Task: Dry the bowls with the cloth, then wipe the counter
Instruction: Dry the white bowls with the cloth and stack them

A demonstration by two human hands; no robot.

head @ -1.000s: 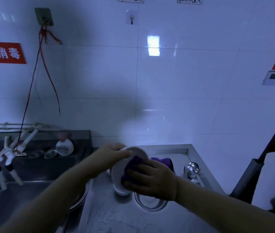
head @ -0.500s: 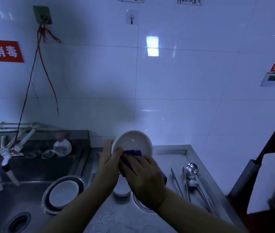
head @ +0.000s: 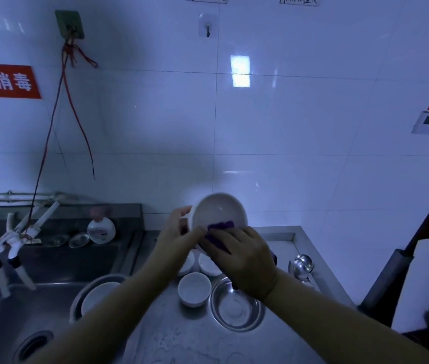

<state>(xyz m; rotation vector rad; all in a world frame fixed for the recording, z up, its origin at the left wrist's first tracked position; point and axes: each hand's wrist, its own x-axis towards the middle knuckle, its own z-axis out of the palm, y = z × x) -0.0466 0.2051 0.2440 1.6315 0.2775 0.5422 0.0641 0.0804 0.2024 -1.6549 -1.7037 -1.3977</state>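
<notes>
A white bowl (head: pixel 218 210) is held up tilted above the steel counter (head: pixel 181 334), its inside facing me. My left hand (head: pixel 179 236) grips its left rim. My right hand (head: pixel 244 258) holds a purple cloth (head: pixel 221 225) pressed against the bowl's lower inner edge. Below them on the counter stand three small white bowls, one in front (head: pixel 194 288) and two partly hidden behind my hands (head: pixel 209 265), beside a steel bowl (head: pixel 237 304).
A sink (head: pixel 11 311) at left holds a steel basin with a white bowl (head: pixel 97 298) inside. Taps (head: pixel 16 237), a soap bottle (head: pixel 101 228) and small lids stand behind it. Steel ladles (head: pixel 301 266) lie at the counter's right. A dark pole and white board stand far right.
The bowl has been raised and turned from facing down-left to facing me. My right hand with the cloth has shifted from the bowl's middle to its lower rim.
</notes>
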